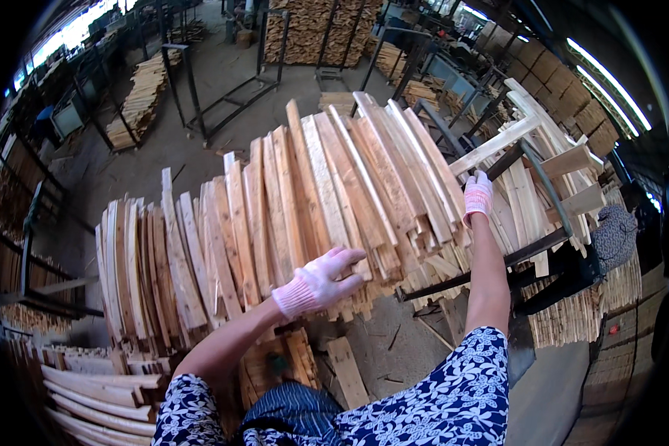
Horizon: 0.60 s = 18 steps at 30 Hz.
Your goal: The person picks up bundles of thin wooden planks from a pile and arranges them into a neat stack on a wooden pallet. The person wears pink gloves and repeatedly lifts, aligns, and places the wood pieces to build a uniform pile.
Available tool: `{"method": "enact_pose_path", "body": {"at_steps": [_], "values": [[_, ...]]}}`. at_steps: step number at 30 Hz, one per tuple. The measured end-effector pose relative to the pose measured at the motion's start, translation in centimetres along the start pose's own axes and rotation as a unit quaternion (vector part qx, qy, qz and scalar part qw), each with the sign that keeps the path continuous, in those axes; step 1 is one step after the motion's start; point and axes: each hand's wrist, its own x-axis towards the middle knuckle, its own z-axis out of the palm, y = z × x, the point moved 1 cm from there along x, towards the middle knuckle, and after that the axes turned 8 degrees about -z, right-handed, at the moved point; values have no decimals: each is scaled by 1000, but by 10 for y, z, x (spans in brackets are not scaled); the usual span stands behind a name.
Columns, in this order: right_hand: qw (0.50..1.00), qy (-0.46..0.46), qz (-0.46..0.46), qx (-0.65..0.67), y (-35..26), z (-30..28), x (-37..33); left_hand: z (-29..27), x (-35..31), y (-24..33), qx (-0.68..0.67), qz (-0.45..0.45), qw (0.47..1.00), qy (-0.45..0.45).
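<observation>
A broad layer of wooden strips (256, 201) lies side by side across the middle, with uneven ends. My left hand (323, 281), in a pale knit glove, is over the strips' near ends, its fingers spread and holding nothing. Farther right, my right hand (479, 195), in a pink and white glove, has its fingers curled at the right end of the layer. A pale board (498, 145) slants close by its fingertips. What the right fingers close on is hidden.
Loose boards (524, 204) lie crosswise in a metal frame (546, 186) at right, beside another person (615, 238). Metal racks (230, 104) stand beyond the strips. Curved boards (97, 394) are stacked at lower left. A short plank (347, 372) lies on the floor near me.
</observation>
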Motion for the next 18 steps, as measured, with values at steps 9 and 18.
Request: {"method": "enact_pose_path", "body": {"at_steps": [9,18], "values": [[938,78,281,188,-26,38,80,34,206,-49,276,56,934,218],[933,193,148,266,-6,27,56,65,215,-54,256,93,930,247]]}}
